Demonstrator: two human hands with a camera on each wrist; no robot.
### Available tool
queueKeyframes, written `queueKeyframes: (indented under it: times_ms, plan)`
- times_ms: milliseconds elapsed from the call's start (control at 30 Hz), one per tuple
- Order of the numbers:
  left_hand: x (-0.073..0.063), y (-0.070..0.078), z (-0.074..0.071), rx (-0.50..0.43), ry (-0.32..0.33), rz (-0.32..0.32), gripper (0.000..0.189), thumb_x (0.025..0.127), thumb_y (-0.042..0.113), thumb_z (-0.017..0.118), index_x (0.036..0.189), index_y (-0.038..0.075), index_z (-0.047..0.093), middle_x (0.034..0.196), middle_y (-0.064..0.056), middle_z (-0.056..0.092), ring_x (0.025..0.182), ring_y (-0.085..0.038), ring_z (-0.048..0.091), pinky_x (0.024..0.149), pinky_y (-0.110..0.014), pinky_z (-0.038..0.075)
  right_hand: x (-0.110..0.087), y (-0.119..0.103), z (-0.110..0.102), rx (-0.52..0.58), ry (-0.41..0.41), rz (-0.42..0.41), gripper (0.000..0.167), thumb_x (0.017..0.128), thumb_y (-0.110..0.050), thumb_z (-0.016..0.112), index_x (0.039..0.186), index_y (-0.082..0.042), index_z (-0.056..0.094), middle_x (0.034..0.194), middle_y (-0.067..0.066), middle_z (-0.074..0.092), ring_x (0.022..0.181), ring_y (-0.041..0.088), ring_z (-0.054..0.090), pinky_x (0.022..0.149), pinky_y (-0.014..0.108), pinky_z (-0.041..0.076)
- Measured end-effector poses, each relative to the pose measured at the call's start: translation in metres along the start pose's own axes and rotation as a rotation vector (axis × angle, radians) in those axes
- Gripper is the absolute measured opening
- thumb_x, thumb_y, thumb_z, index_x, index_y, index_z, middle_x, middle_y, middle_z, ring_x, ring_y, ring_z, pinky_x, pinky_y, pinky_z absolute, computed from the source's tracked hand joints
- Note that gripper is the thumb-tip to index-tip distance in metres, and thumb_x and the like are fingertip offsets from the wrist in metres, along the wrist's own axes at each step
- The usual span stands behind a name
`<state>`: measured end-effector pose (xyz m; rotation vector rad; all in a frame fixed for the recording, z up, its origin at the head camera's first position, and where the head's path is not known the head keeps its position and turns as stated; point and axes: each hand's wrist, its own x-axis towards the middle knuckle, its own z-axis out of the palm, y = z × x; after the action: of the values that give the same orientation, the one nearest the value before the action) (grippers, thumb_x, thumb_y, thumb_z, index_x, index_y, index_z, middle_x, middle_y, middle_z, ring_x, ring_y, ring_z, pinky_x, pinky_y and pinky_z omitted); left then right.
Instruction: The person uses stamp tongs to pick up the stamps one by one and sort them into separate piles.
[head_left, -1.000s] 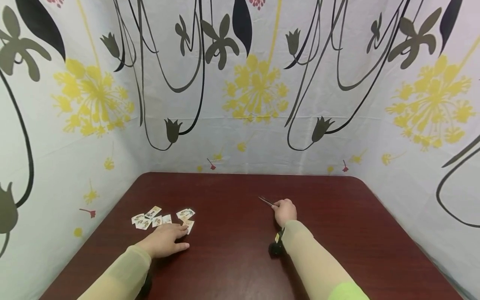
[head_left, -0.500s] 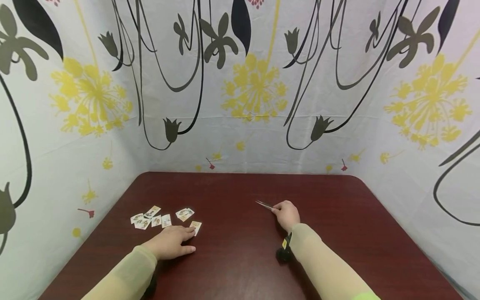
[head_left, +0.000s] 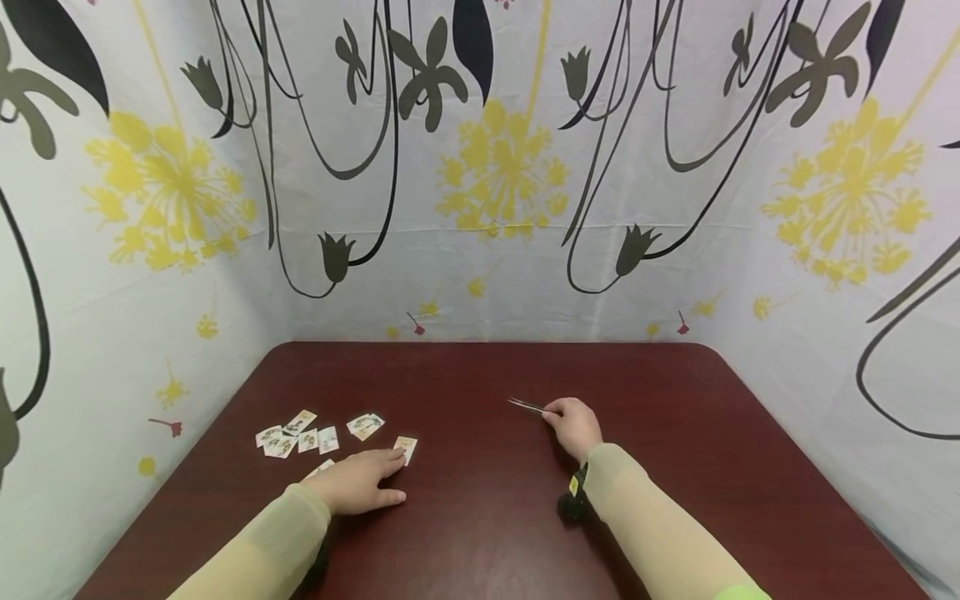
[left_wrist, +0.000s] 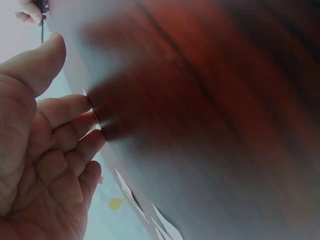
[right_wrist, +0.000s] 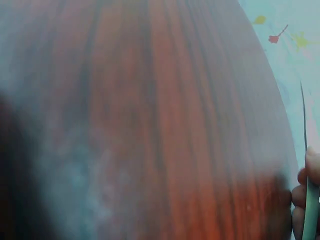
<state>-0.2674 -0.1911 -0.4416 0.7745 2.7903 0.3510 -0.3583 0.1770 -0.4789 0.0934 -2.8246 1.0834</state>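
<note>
My left hand (head_left: 360,482) lies palm down with fingers extended, its fingertips on a small printed card (head_left: 407,447). In the left wrist view the fingers (left_wrist: 70,111) reach out nearly straight to the card's edge, thumb apart. Another card (head_left: 320,468) shows partly from behind this hand. My right hand (head_left: 576,429) pinches a pair of thin metal tweezers (head_left: 527,406), tips pointing left over the table. In the right wrist view the tweezers (right_wrist: 303,115) stick out beyond the thumb and curled fingers at the right edge.
Several small picture cards (head_left: 281,447) lie loosely overlapping on the left of the dark red table (head_left: 480,533). Two overlapping cards (head_left: 365,426) lie between them and the pressed card. A floral cloth (head_left: 517,283) hangs around the table's back and sides.
My left hand has slid right with the card under its fingertips, away from the other cards. Another card now shows behind that hand. The right hand shifted slightly, still holding the tweezers.
</note>
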Motion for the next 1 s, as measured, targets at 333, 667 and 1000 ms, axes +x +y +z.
queueKeyframes:
  times_ms: [333, 667, 1000]
  plan:
    - [0.013, 0.008, 0.003, 0.068, -0.004, 0.041, 0.062, 0.092, 0.043, 0.062, 0.139, 0.005, 0.051, 0.147, -0.011, 0.044, 0.136, -0.034, 0.038, 0.11, -0.05, 0.028, -0.006, -0.001, -0.002, 0.055, -0.066, -0.009, 0.011, 0.1, -0.015, 0.053, 0.106, -0.01, 0.061, 0.097, 0.004, 0.061, 0.086, 0.02, 0.057, 0.072, 0.039, 0.047]
    - [0.022, 0.018, 0.006, 0.079, -0.003, 0.068, 0.063, 0.092, 0.043, 0.062, 0.14, 0.004, 0.05, 0.147, -0.01, 0.044, 0.136, -0.03, 0.038, 0.112, -0.051, 0.024, -0.008, 0.002, -0.004, 0.012, -0.053, -0.038, 0.026, 0.098, -0.027, 0.059, 0.117, -0.011, 0.067, 0.116, 0.007, 0.063, 0.107, 0.027, 0.058, 0.087, 0.046, 0.047]
    - [0.026, 0.021, 0.006, 0.1, -0.008, 0.085, 0.063, 0.092, 0.045, 0.061, 0.14, 0.005, 0.051, 0.147, -0.009, 0.044, 0.136, -0.03, 0.038, 0.112, -0.051, 0.024, -0.015, 0.004, -0.01, -0.037, -0.038, -0.064, 0.018, 0.095, -0.022, 0.062, 0.108, -0.013, 0.072, 0.106, 0.002, 0.062, 0.1, 0.024, 0.06, 0.084, 0.044, 0.049]
